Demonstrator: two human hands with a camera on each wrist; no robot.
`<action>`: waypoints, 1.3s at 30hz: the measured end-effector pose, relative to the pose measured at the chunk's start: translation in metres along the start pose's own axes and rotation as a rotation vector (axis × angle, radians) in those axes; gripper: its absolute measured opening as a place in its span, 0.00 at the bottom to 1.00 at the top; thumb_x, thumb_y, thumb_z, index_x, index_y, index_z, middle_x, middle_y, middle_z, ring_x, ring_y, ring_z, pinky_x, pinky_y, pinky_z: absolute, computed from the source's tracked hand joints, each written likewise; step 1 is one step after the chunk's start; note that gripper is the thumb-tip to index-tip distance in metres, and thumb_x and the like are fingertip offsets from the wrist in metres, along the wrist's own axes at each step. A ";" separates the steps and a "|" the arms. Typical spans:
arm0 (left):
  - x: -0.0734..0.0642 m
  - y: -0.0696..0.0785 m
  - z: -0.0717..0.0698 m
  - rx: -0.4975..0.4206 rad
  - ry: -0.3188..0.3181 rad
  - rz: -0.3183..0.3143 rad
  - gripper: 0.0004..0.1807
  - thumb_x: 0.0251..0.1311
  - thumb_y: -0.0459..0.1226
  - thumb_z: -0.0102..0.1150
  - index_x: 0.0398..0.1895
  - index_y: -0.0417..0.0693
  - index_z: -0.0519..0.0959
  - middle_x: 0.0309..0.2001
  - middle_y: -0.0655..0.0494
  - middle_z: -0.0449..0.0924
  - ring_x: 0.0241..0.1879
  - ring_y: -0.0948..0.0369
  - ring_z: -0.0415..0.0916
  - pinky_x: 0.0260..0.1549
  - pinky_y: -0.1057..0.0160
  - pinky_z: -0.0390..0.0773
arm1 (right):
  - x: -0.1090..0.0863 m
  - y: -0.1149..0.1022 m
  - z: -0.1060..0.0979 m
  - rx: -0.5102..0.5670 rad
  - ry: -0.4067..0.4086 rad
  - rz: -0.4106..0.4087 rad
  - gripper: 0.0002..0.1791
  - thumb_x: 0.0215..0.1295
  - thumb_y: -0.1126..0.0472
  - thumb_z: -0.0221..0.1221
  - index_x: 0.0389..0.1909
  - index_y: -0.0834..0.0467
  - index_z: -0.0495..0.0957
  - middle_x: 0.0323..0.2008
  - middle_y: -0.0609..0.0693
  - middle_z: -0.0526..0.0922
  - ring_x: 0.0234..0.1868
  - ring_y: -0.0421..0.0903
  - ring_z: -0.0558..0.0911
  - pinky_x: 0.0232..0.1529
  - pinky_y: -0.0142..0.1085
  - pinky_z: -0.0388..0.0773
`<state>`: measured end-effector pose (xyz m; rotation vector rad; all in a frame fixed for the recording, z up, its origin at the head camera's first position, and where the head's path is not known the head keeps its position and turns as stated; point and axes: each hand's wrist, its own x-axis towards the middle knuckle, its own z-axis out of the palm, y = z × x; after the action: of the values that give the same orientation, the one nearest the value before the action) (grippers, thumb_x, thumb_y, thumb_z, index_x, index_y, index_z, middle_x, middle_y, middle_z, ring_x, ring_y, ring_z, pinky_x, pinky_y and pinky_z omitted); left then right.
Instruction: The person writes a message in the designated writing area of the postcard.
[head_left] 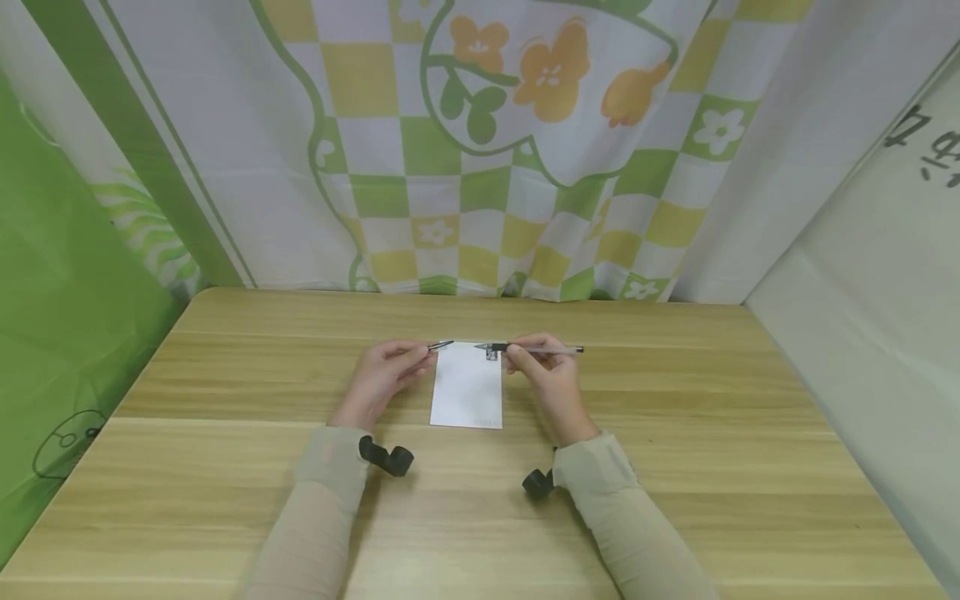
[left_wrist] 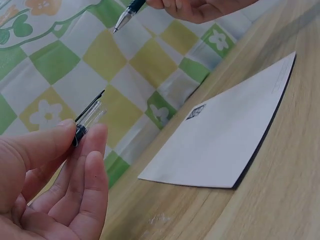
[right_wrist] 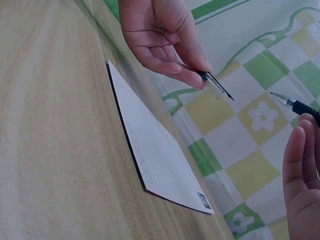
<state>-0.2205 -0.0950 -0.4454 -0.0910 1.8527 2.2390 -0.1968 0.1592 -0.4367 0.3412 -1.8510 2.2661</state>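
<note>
Between thumb and fingertips my left hand (head_left: 386, 375) pinches a clear pen cap (left_wrist: 90, 116) with a dark clip and dark end. My right hand (head_left: 551, 375) grips an uncapped gel pen (head_left: 536, 349) by its dark grip, its bare tip pointing left toward the cap. A gap separates tip and cap in both wrist views. Under and between the hands lies a white card (head_left: 467, 387), with a small dark printed picture (left_wrist: 195, 112) in one corner and faint print along one edge.
The card lies on a wood-grain table (head_left: 675, 467). A checkered, flowered curtain (head_left: 495, 192) hangs behind the far edge, with green cloth (head_left: 75, 300) at left and a pale sheet with dark writing (head_left: 885, 275) at right. Black wrist cameras (head_left: 387, 458) sit on both sleeves.
</note>
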 end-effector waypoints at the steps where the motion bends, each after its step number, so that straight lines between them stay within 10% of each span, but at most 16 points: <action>1: 0.000 0.000 -0.001 0.009 0.005 0.003 0.18 0.70 0.32 0.60 0.57 0.28 0.77 0.54 0.37 0.83 0.51 0.55 0.85 0.56 0.60 0.81 | 0.000 0.000 0.000 0.012 0.007 0.005 0.08 0.68 0.67 0.64 0.41 0.69 0.79 0.36 0.54 0.84 0.35 0.53 0.83 0.41 0.33 0.85; 20: 0.001 0.005 -0.016 0.239 0.187 0.037 0.18 0.69 0.35 0.63 0.58 0.36 0.79 0.56 0.41 0.82 0.54 0.53 0.81 0.58 0.61 0.79 | 0.004 0.008 -0.005 0.072 0.060 0.072 0.04 0.66 0.68 0.64 0.38 0.64 0.79 0.35 0.58 0.84 0.33 0.49 0.82 0.39 0.32 0.85; 27: 0.000 0.005 -0.021 0.325 0.198 0.062 0.17 0.69 0.35 0.62 0.57 0.38 0.79 0.56 0.44 0.80 0.54 0.53 0.77 0.56 0.60 0.77 | 0.005 0.009 -0.005 0.099 0.078 0.074 0.02 0.67 0.71 0.62 0.36 0.62 0.80 0.38 0.74 0.80 0.32 0.50 0.83 0.37 0.32 0.85; 39: -0.003 0.006 -0.029 0.411 0.219 0.056 0.17 0.69 0.33 0.60 0.57 0.35 0.78 0.58 0.40 0.79 0.55 0.49 0.77 0.57 0.54 0.79 | 0.004 0.008 -0.005 0.119 0.080 0.099 0.02 0.67 0.71 0.62 0.37 0.62 0.80 0.34 0.57 0.84 0.33 0.48 0.84 0.38 0.32 0.84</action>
<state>-0.2215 -0.1251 -0.4447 -0.2217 2.4194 1.8953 -0.2032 0.1625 -0.4437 0.1771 -1.7350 2.4239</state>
